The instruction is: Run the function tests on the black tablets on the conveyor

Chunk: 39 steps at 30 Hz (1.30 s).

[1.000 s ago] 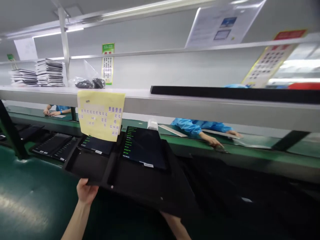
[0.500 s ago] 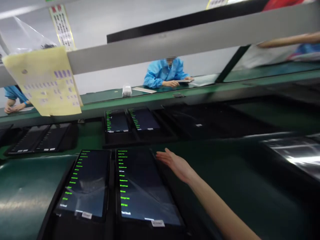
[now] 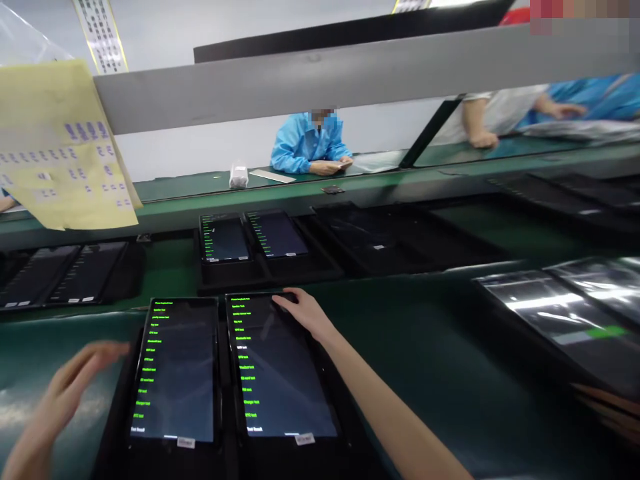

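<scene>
The right hand (image 3: 305,312) is now resting its fingers on the far right corner of the right tablet (image 3: 277,363), where half a second ago it was hovering just beside that edge with the palm flat; the fingers are lying spread and loose on the glass, not clamped around anything. The left hand (image 3: 60,393) is coming into view at the lower left, blurred by motion, fingers apart and holding nothing, just beside the left edge of the black tray (image 3: 115,407); it was out of sight in the frame before. The two tablets are lying side by side in that tray on the green tabletop (image 3: 425,347), the left tablet (image 3: 177,370) showing the same column of green text on a dark screen as its neighbour. Beyond them a second tray (image 3: 260,267) with two more lit screens is sitting at about the same place as before. A yellow sheet (image 3: 60,147) is hanging from the grey shelf (image 3: 325,73) at upper left, and a person in a blue coat (image 3: 307,143) is working across the line.
</scene>
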{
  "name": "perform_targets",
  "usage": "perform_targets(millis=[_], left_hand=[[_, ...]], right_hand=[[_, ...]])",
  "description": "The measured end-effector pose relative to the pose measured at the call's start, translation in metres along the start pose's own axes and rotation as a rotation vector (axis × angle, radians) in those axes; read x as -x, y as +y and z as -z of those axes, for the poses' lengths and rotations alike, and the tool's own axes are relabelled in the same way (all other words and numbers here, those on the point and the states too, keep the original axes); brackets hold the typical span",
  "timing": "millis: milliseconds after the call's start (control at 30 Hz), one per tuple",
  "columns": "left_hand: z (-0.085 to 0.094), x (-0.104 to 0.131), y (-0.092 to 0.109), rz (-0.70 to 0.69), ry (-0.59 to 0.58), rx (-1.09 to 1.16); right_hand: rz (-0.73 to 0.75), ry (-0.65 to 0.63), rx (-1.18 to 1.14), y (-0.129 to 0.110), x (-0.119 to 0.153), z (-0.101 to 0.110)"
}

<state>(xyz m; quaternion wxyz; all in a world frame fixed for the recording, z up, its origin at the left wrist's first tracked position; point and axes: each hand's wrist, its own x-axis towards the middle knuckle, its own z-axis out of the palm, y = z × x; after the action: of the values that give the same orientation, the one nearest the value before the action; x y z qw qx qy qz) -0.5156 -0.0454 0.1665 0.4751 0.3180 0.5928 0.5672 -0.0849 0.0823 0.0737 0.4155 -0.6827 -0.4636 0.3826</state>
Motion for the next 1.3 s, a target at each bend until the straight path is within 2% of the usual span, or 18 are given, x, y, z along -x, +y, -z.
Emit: perform_targets(millis=[33, 100, 200, 367, 567, 667, 733, 900, 967, 1100, 1300], left_hand=[[-0.015, -0.022, -0.002, -0.064, -0.044, -0.102], [-0.044, -0.061, -0.012, -0.097, -0.085, -0.191], [-0.071, -0.092, -0.031, -0.085, -0.157, -0.287], [-0.077, -0.09, -0.05, -0.148, -0.177, -0.437], [-0.085, -0.098, -0.056, -0.209, -0.178, -0.495], [-0.081, -0.092, -0.053, -0.205, -0.165, -0.514], [-0.072, -0.078, -0.051, -0.211, -0.146, -0.552], [-0.045, -0.029, -0.063, -0.215, -0.23, -0.745], [-0.042, -0.02, -0.069, -0.248, -0.248, -0.817], [-0.045, -0.017, -0.074, -0.269, -0.273, -0.849], [-0.042, -0.013, -0.069, -0.318, -0.362, -0.957]], right_hand=[[0.003, 0.003, 0.011, 0.002, 0.001, -0.001], [0.007, 0.005, 0.017, 0.008, 0.003, 0.0], [0.016, 0.02, -0.007, 0.018, 0.002, 0.001], [0.045, 0.06, -0.043, 0.023, -0.008, 0.001], [0.06, 0.087, 0.001, 0.021, -0.015, 0.007], [0.077, 0.068, 0.066, 0.017, -0.008, 0.013], [0.112, 0.067, 0.112, 0.013, 0.008, 0.016], [0.47, 0.015, 0.413, 0.014, 0.072, 0.006], [0.523, 0.009, 0.551, 0.019, 0.089, -0.001], [0.544, 0.02, 0.64, 0.022, 0.098, -0.005], [0.57, 0.071, 0.51, 0.019, 0.099, 0.0]])
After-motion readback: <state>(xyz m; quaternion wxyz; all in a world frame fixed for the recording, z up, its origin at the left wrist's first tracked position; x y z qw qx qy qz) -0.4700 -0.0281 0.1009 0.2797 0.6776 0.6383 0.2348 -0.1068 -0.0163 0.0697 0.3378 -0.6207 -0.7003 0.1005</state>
